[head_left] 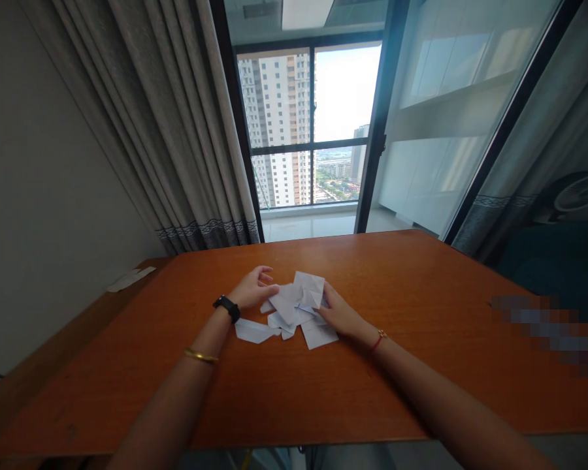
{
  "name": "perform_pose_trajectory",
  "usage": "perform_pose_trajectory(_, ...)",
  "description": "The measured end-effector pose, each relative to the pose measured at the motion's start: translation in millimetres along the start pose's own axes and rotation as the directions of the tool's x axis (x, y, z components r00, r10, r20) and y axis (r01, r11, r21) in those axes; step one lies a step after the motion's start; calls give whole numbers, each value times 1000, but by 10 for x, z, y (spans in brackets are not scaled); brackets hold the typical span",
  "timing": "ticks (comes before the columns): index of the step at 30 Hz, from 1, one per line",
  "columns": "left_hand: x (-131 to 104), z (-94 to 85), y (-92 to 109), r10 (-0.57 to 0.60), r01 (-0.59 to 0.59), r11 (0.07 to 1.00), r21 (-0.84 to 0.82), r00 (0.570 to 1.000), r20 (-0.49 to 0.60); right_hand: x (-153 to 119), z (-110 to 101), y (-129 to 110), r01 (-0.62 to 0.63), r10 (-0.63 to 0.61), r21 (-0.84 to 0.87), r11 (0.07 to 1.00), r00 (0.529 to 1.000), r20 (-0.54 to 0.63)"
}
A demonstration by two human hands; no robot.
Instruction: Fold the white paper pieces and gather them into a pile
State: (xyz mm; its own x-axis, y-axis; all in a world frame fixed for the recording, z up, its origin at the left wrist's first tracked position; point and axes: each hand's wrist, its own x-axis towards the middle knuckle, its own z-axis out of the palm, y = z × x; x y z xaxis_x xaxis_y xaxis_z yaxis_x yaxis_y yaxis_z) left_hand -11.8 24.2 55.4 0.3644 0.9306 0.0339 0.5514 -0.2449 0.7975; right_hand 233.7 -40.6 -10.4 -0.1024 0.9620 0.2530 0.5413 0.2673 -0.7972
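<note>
A small heap of folded white paper pieces [294, 307] lies in the middle of an orange-brown wooden table [421, 365]. My left hand [252, 287] rests at the heap's left side, thumb and fingers pinching the edge of one folded piece. My right hand [340, 313] lies on the heap's right side, fingers pressing on the paper. A flat folded piece [255, 331] sticks out at the lower left, and another [319, 334] at the lower right. My left wrist carries a black watch and a gold bangle; my right wrist has a red cord.
A strip of white paper [130, 279] lies on a lower ledge at the far left. Grey curtains [176, 130] and a tall window [313, 130] stand behind the table. A fan [575, 192] sits at the right. A blurred patch covers the table's right edge.
</note>
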Motion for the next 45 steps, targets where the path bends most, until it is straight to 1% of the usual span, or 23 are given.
perform_pose_trajectory(3, -39, 151, -181, -22, 24, 991, 134, 1000, -18, 89, -65, 103, -90, 107, 147, 985, 987, -117)
perform_pose_trajectory(5, -99, 169, -274, -2, -8, 976, 216, 999, 42, 124, -108, 147, -123, 149, 159, 980, 975, -166)
perform_pose_trajectory(6, -137, 159, -307, -5, -16, 963, 270, 997, 78, 130, -126, 154, -125, 146, 125, 984, 973, -177)
perform_pose_trajectory(8, -218, 121, -347, -69, 20, 914, 404, 992, 105, 118, -146, 137, -128, 122, -28, 991, 978, -171)
perform_pose_trajectory(11, -335, 60, -366, -215, 161, 807, 568, 976, 29, 71, -129, 69, -157, 133, -297, 942, 986, -101)
perform_pose_trajectory(13, -410, 26, -369, -279, 209, 755, 621, 960, 15, 45, -95, 29, -151, 140, -388, 909, 989, -57)
perform_pose_trajectory(15, -491, -18, -378, -297, 198, 734, 649, 954, 45, 32, -64, 12, -117, 117, -413, 903, 993, -25)
perform_pose_trajectory(18, -631, -158, -394, -312, 197, 755, 626, 947, 78, 33, -42, 27, -90, 90, -385, 919, 996, -18)
perform_pose_trajectory(21, -742, -394, -326, -311, 225, 847, 482, 944, 106, 42, -35, 56, -98, 94, -338, 936, 995, -30)
perform_pose_trajectory(23, -742, -524, -200, -233, 190, 927, 324, 967, 99, 47, -22, 66, -100, 91, -297, 950, 995, -44)
perform_pose_trajectory(25, -659, -543, -36, -138, 121, 979, 163, 985, 99, 49, -4, 62, -82, 67, -236, 968, 995, -72)
perform_pose_trajectory(27, -512, -411, 113, -52, 45, 997, 65, 992, 113, 48, 11, 54, -58, 44, -156, 986, 994, -95)
perform_pose_trajectory(28, -431, -293, 166, -19, 11, 997, 76, 995, 99, 47, 16, 52, -50, 39, -108, 993, 995, -97)
perform_pose_trajectory(29, -355, -149, 201, 9, -15, 992, 127, 999, 49, 48, 19, 55, -48, 43, -52, 998, 995, -94)
perform_pose_trajectory(31, -240, 180, 219, 39, -23, 941, 338, 999, -38, 58, 18, 74, -64, 71, 76, 995, 993, -92)
perform_pose_trajectory(32, -208, 349, 206, 35, -22, 911, 411, 999, -24, 67, 14, 90, -83, 96, 139, 987, 991, -97)
perform_pose_trajectory(34, -190, 656, 155, 0, -30, 898, 439, 998, 69, 91, -2, 127, -148, 174, 241, 959, 980, -92)
perform_pose_trajectory(36, -212, 891, 96, 21, -63, 900, 432, 995, 101, 113, -26, 155, -220, 252, 292, 931, 965, -78)
perform_pose_trajectory(37, -227, 975, 71, 25, -68, 896, 438, 994, 103, 121, -40, 160, -238, 272, 293, 926, 959, -81)
perform_pose_trajectory(39, -250, 1080, 35, 27, -67, 882, 466, 995, 93, 124, -72, 151, -229, 265, 246, 942, 956, -125)
perform_pose_trajectory(41, -254, 1112, 13, 28, -67, 866, 496, 996, 86, 114, -100, 117, -198, 225, 160, 967, 958, -176)
perform_pose_trajectory(43, -240, 1095, -12, 41, -78, 852, 518, 996, 83, 96, -114, 71, -186, 202, 102, 977, 963, -180)
perform_pose_trajectory(45, -211, 1043, -62, 44, -81, 839, 538, 996, 81, 77, -108, 30, -177, 188, 89, 980, 970, -151)
